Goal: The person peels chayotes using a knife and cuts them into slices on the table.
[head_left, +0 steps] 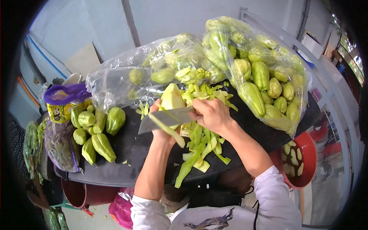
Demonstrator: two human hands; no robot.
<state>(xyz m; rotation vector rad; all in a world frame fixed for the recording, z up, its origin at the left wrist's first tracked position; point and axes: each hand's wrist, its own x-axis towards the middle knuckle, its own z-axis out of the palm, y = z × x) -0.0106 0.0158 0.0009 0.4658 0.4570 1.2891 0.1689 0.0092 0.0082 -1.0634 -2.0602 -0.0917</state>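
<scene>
My left hand (163, 132) is closed around a peeled, pale chayote (172, 97), its fingers partly hidden behind the blade. In my right hand (213, 115) is a broad knife (163, 119), its blade lying across the lower part of the chayote. A strip of green peel (167, 129) hangs over the blade. Beneath and beside my hands, a heap of peelings (203, 143) covers part of the black tabletop (153, 168). Several unpeeled chayotes (102, 147) lie on the table to the left.
A large clear bag of chayotes (264, 76) stands at the back right, with another plastic bag (115, 82) behind my hands. At the left is a purple net bag (61, 143). Below the right edge, a red bucket (306, 161) holds pale pieces. A metal rail (337, 103) runs at the right.
</scene>
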